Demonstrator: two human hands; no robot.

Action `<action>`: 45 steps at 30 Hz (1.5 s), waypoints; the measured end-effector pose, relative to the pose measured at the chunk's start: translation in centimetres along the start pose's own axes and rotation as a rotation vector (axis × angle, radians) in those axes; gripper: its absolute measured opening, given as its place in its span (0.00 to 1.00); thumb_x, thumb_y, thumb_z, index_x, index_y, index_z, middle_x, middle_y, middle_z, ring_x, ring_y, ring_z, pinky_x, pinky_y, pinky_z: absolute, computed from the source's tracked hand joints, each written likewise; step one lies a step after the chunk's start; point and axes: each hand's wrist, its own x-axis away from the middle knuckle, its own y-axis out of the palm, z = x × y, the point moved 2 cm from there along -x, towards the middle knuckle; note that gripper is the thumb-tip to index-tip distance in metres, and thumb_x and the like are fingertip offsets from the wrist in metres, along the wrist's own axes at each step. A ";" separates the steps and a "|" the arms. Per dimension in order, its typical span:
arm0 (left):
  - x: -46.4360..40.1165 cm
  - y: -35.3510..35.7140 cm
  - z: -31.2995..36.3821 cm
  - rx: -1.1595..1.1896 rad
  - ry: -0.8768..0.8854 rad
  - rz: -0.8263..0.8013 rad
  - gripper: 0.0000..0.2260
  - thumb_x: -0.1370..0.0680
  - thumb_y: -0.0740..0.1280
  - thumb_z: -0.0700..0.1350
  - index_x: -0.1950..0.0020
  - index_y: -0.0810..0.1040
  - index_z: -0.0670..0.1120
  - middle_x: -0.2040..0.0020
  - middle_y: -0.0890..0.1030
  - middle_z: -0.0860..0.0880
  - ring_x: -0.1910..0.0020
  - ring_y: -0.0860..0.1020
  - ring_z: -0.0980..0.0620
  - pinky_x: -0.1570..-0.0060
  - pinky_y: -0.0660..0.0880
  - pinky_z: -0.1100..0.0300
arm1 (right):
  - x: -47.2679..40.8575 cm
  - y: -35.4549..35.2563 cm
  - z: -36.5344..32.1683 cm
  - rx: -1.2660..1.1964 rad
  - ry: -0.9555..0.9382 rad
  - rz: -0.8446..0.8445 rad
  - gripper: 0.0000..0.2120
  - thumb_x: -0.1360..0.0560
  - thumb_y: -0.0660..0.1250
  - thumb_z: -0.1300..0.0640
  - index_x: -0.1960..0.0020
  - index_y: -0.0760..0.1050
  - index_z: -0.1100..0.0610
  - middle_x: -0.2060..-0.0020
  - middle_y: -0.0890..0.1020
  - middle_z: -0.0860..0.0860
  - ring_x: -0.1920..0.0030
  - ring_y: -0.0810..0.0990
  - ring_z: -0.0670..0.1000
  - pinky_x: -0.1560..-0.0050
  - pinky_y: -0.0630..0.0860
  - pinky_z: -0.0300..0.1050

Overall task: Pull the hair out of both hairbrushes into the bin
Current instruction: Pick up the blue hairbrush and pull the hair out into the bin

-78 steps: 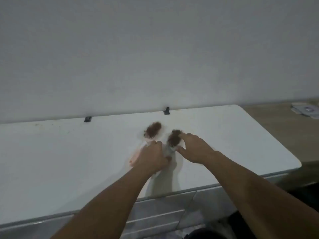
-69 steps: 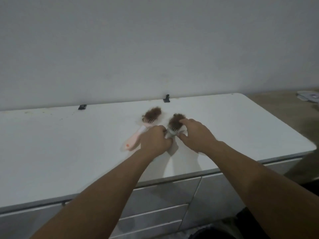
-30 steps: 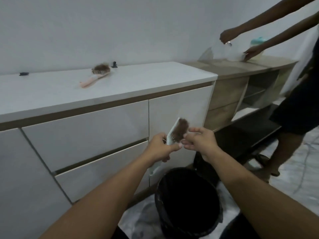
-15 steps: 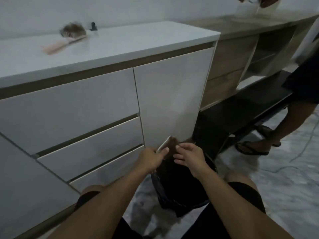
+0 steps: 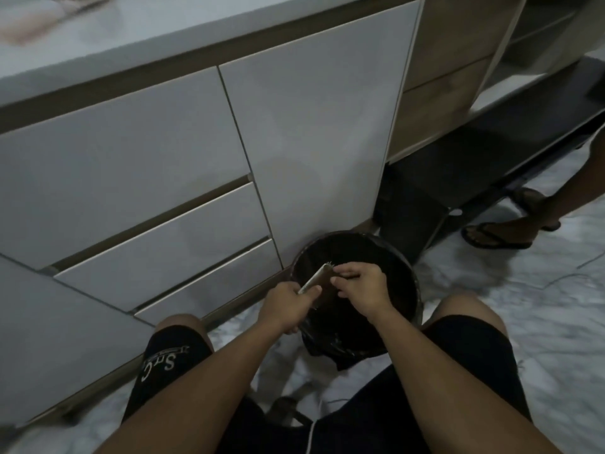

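One hairbrush, gripped in your left hand, slants up-right over the bin; your right hand, nearer, pinches at its bristle face.

white cabinet | wooden shelving right | marble floor | bystander's sandalled foot

Head view – steep downward, close over bin.
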 end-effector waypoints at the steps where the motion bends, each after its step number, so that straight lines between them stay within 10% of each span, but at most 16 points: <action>1: 0.0 0.1 -0.2 -0.001 -0.013 0.001 0.18 0.26 0.66 0.60 0.61 0.78 0.46 0.69 0.80 0.44 0.80 0.75 0.48 0.78 0.69 0.61 | -0.2 0.1 0.0 0.020 -0.013 0.018 0.08 0.28 0.72 0.65 0.50 0.83 0.58 0.56 0.84 0.53 0.55 0.85 0.52 0.57 0.83 0.43; 26: 0.5 -1.1 -0.8 0.039 -0.008 0.034 0.16 0.23 0.65 0.57 0.56 0.78 0.44 0.67 0.80 0.44 0.79 0.74 0.51 0.79 0.68 0.63 | 0.2 0.8 -1.5 0.026 0.033 0.220 0.11 0.23 0.66 0.63 0.43 0.80 0.56 0.48 0.82 0.51 0.44 0.79 0.49 0.42 0.71 0.40; 31: 0.8 -1.0 -0.7 0.048 0.012 0.036 0.15 0.22 0.64 0.57 0.53 0.79 0.45 0.66 0.80 0.44 0.77 0.75 0.51 0.78 0.69 0.62 | 0.6 1.6 -1.1 -0.071 0.069 0.033 0.16 0.25 0.69 0.54 0.38 0.74 0.51 0.51 0.78 0.47 0.48 0.78 0.49 0.45 0.80 0.48; 35: 0.6 -1.4 -1.1 0.049 0.003 0.056 0.17 0.23 0.65 0.58 0.55 0.79 0.43 0.65 0.81 0.42 0.77 0.75 0.49 0.79 0.68 0.63 | 0.5 1.3 -1.1 -0.121 0.063 0.076 0.08 0.26 0.69 0.64 0.49 0.80 0.55 0.54 0.83 0.52 0.53 0.83 0.50 0.57 0.81 0.41; 40: 0.4 -1.9 -1.5 0.115 -0.038 0.084 0.19 0.24 0.66 0.57 0.55 0.79 0.41 0.66 0.80 0.42 0.79 0.73 0.50 0.81 0.67 0.64 | -0.2 0.1 -1.0 -0.126 0.102 0.277 0.08 0.26 0.70 0.62 0.57 0.79 0.48 0.57 0.81 0.48 0.51 0.81 0.50 0.43 0.80 0.54; 45: 0.4 -2.2 -1.5 0.119 -0.021 0.077 0.17 0.23 0.66 0.57 0.56 0.79 0.43 0.66 0.80 0.42 0.79 0.73 0.51 0.81 0.67 0.64 | -0.1 0.2 -1.6 -0.211 0.177 0.051 0.09 0.23 0.66 0.60 0.44 0.76 0.53 0.45 0.78 0.53 0.46 0.78 0.53 0.50 0.82 0.50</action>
